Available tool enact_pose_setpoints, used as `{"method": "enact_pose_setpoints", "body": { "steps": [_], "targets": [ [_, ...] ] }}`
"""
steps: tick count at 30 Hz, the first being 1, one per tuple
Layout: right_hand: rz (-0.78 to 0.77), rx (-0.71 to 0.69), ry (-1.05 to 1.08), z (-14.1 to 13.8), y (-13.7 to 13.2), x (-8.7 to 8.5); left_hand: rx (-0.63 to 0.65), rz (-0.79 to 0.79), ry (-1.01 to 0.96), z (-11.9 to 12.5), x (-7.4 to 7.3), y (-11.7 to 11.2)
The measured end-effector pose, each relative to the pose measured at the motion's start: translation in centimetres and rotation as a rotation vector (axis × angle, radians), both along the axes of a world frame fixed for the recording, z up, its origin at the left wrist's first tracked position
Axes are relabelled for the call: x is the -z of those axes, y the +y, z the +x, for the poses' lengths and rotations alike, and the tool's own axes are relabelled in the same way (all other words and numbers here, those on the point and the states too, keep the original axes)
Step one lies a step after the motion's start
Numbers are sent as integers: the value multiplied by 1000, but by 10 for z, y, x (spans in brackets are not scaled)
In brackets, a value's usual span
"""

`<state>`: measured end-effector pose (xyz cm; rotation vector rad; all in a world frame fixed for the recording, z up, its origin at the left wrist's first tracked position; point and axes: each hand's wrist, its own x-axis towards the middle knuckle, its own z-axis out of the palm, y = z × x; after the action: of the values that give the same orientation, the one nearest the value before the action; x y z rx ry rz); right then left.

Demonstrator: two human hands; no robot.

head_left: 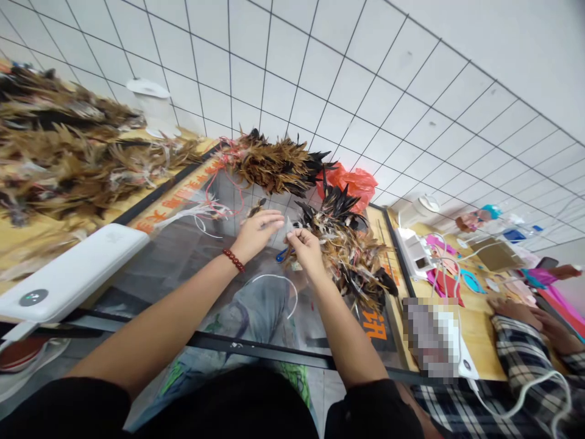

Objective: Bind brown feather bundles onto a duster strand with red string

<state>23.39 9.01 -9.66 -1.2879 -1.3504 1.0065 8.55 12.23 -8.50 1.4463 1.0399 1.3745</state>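
Note:
Above the glass tabletop (183, 274), my left hand (260, 235) has its fingers stretched out toward the right, and a red bead bracelet circles the wrist. A small brown feather (257, 208) shows just behind that hand; whether it is touched I cannot tell. My right hand (307, 249) is closed in a pinch on a small whitish, translucent piece (289, 227), too blurred to name. Close below lies a blue-handled tool (281, 256), partly hidden. To the right of my right hand is a heap of black and brown feathers (350, 250).
More feather bundles (274, 161) lie at the back, beside a red plastic bag (354, 183). White strands (196, 212) and a bent white strip (287, 283) rest on the glass. At left is a white power bank (77, 268). A co-worker's plaid sleeve (525, 347) is at right.

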Motion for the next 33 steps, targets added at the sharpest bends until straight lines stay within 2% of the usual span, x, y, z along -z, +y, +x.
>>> {"method": "enact_pose_setpoints", "body": {
  "steps": [2, 4, 6, 8, 9, 12, 14, 15, 21, 23, 25, 27, 30, 33],
  "targets": [
    [31, -24, -75, -3, -1, -1, 105, -119, -125, 5, 0, -4],
    [80, -38, -195, 0, -2, -6, 158, -274, -293, 8, 0, -7],
    [135, -17, -347, 12, -2, -17, 176, -371, -471, 7, -1, -6],
    [200, 0, -553, 29, -3, -32, 165, -401, -604, 3, -4, -3],
    [230, -36, -662, 38, -5, -40, 151, -412, -644, 1, -6, -1],
    [285, -330, -911, 54, -14, -57, 81, -453, -668, -4, -11, 3],
    [313, -503, -985, 53, -24, -60, 42, -452, -666, -5, -13, 4],
    [324, -539, -1006, 49, -29, -58, 27, -444, -668, -6, -13, 5],
    [293, -509, -1168, 25, -78, -39, -77, -371, -718, -15, -17, 11],
    [310, -571, -1192, 24, -93, -39, -148, -325, -744, -20, -18, 14],
    [307, -642, -1117, 28, -100, -42, -226, -280, -757, -23, -19, 17],
    [309, -582, -1054, 33, -97, -45, -268, -251, -754, -22, -19, 18],
    [362, -395, -1132, 36, -76, -44, -221, -257, -717, -14, -17, 14],
    [389, -399, -1219, 32, -52, -40, -117, -322, -650, -4, -14, 7]
  ]
}}
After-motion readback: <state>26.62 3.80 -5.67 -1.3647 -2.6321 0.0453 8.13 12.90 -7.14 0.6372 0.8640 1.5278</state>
